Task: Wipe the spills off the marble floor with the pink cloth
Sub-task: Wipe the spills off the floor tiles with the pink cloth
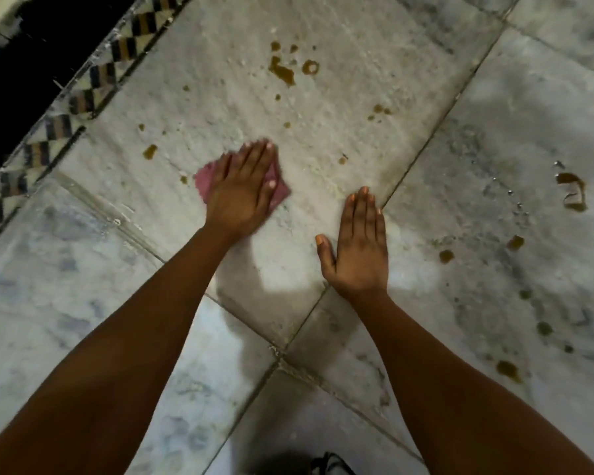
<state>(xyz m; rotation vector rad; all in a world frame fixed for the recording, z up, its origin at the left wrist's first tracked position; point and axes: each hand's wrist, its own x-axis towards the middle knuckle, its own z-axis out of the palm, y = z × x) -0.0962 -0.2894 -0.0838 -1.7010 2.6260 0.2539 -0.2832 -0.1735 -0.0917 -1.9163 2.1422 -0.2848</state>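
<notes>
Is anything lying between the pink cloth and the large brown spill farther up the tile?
Nothing visible. Only bare marble floor with small droplets separates the pink cloth, under the left hand, from the large brown spill. The right hand rests off to the side.

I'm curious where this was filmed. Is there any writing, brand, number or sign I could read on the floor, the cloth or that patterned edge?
None: no text can be read in this view.
The pink cloth under the left hand shows no label.
The marble floor bears only veins and brown spills.
The patterned border has dark and light checks, no letters.
</notes>
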